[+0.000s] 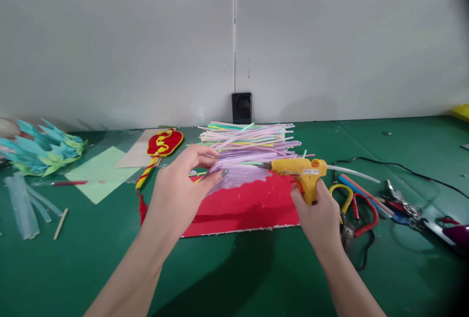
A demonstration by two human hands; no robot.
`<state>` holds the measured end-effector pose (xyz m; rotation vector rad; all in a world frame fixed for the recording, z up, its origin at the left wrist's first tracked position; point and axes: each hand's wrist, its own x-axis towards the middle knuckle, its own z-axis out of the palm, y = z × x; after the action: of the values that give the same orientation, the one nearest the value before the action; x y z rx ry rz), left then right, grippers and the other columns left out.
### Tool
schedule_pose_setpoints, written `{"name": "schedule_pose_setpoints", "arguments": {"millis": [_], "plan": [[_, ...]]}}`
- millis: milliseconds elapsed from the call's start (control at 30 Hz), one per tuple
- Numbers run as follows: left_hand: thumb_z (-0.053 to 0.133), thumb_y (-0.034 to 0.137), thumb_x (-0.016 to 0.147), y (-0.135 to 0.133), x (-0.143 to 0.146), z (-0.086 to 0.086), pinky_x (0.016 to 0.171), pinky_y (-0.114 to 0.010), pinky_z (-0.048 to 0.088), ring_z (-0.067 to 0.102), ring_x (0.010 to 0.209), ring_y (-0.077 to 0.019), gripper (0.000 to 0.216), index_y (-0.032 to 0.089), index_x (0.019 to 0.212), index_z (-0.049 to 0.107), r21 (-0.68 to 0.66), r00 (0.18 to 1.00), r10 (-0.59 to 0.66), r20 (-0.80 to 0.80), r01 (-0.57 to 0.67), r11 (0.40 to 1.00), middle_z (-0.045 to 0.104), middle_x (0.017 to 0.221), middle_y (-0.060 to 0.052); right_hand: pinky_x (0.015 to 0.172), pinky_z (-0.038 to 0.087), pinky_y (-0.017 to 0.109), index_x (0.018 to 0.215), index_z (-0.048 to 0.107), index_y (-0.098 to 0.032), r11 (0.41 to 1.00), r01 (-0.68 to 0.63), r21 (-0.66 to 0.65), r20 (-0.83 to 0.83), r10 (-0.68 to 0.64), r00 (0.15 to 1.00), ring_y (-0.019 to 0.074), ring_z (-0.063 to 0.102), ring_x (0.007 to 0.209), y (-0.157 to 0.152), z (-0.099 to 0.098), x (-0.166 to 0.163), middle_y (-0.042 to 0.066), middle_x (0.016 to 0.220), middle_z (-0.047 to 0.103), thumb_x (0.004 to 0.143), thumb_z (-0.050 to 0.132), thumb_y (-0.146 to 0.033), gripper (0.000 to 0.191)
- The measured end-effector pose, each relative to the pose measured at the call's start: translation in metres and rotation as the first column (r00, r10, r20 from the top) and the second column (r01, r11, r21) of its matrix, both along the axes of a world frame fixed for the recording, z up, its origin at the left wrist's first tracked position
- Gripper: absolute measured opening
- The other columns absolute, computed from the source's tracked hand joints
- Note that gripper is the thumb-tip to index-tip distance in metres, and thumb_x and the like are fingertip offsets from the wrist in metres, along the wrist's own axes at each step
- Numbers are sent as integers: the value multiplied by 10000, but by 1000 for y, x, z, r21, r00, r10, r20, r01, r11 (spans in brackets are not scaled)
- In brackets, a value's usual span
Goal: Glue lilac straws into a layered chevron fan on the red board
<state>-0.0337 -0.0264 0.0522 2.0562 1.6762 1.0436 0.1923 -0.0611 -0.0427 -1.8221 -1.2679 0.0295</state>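
Observation:
My right hand (319, 215) grips the handle of a yellow hot glue gun (302, 170), its nozzle pointing left over a fan of purple straws (240, 174). My left hand (179, 191) pinches the near end of those purple straws between thumb and fingers. The straws lie on a red board (249, 207) flat on the green table. Behind them is a heap of pastel straws (249, 136). A clear glue stick (353, 173) sticks out of the gun's back.
A red-and-yellow ornament (163, 143) with a tassel lies left of the straws, beside pale green paper (100, 173). Blue-green paper leaves (44, 148) and clear glue sticks (24, 204) are far left. Scissors, pliers (357, 209) and cables lie at right. White partitions stand behind.

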Motion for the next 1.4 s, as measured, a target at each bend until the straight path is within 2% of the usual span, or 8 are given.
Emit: {"name": "schedule_pose_setpoints", "arguments": {"millis": [367,567,900,1233,1400], "plan": [[637,217,742,0,0,1,726,-282,516,656,821,-180,207,279,932,581,-11,1000,-2,29,3,1000,688,864,17,420,296,226,642,362,-235,1000,17,-3,-7,-17,1000,94,354,421,0,0,1,-80,486,355,715,547,-310,213],[652,186,721,-2,4,5,727,-274,514,657,799,-175,207,271,897,583,-21,998,35,44,-34,999,688,810,26,430,297,227,650,351,-236,1000,7,-1,-6,-7,1000,93,348,430,0,-1,2,-81,498,354,719,549,-299,219],[656,215,709,0,4,4,728,-271,516,664,776,-175,198,258,892,593,7,998,45,42,-45,999,693,782,30,430,292,221,643,342,-235,1000,14,4,-21,-14,1000,91,349,426,1,-2,3,-84,493,349,715,545,-304,226],[662,201,711,0,3,3,732,-267,513,661,783,-172,212,265,900,592,19,998,43,38,-44,999,687,786,34,440,298,222,650,347,-235,1000,20,4,-15,-20,1000,96,357,435,1,-3,5,-80,504,357,715,536,-314,215],[657,184,731,0,2,1,728,-244,506,655,820,-158,236,276,937,587,9,1000,3,25,-4,1000,683,837,35,440,301,219,656,352,-233,1000,23,11,-4,-23,1000,93,362,438,0,-3,4,-76,516,369,718,543,-316,218]]}}
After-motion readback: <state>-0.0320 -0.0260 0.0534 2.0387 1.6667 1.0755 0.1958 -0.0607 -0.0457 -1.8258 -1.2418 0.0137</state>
